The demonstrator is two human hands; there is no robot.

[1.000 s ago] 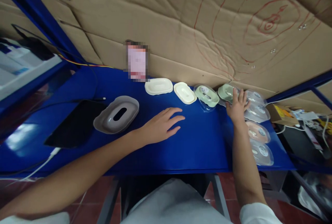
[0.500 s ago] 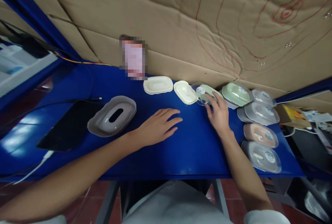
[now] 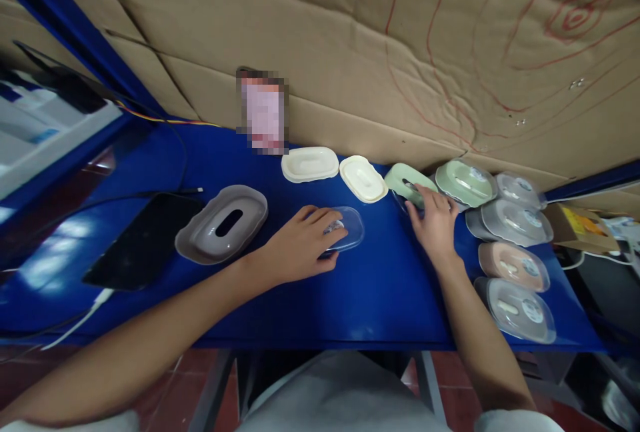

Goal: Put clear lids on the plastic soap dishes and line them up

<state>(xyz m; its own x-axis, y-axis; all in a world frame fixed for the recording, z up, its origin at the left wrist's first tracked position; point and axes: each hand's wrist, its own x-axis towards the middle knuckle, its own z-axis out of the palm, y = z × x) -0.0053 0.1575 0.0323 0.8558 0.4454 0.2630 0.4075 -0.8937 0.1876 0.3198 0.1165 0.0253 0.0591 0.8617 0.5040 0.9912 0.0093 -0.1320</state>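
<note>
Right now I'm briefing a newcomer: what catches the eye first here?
The left hand presses a clear lid flat on the blue table. The right hand rests on a green soap dish, with more lidded dishes clustered to its right.

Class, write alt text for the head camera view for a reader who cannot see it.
Two bare hands work at a blue table: the left hand rests on a clear lid, and the right hand touches a green dish. More lidded dishes lie to the right; a grey oval tray lies to the left.
</note>
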